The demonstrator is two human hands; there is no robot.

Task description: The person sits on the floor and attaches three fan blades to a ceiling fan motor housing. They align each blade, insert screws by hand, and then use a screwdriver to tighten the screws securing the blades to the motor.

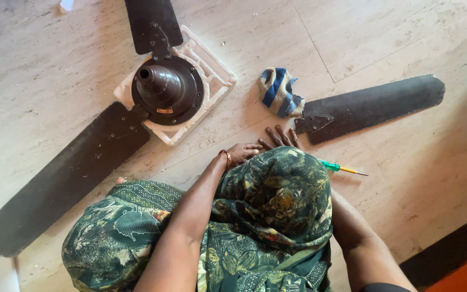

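Floor [406,32]: pale stone tiles with thin joint lines; everything in view lies on it.
Person's clothing [266,216]: dark green patterned fabric over a raised knee at lower centre; it hides part of both hands.
Attached long blade [60,173]: dark, dusty fan blade running from the motor hub down to the lower left.
Detached blade [374,105]: dark fan blade lying apart from the hub, to the right, its metal bracket end pointing toward the hands.
Attached upper blade [149,21]: dark blade fixed to the hub by a bracket, running off the top edge.
Motor hub [166,89]: round dark brown ceiling fan motor with a cone-shaped cover, seated on the white block.
White block [212,73]: ribbed white foam packing piece under the hub.
Striped cloth [279,92]: crumpled blue and beige rag, just beside the bracket end of the detached blade.
Left hand [242,153]: rests on the floor in front of the knee, bangle at the wrist; fingers lie loosely extended, gripping nothing visible.
Right hand [279,136]: only the fingertips show above the knee, spread flat on the floor near the detached blade's bracket; no object is seen in them, and the rest of the hand is hidden.
Screwdriver [341,168]: green handle with thin shaft, lying on the floor just right of the knee, apart from both hands.
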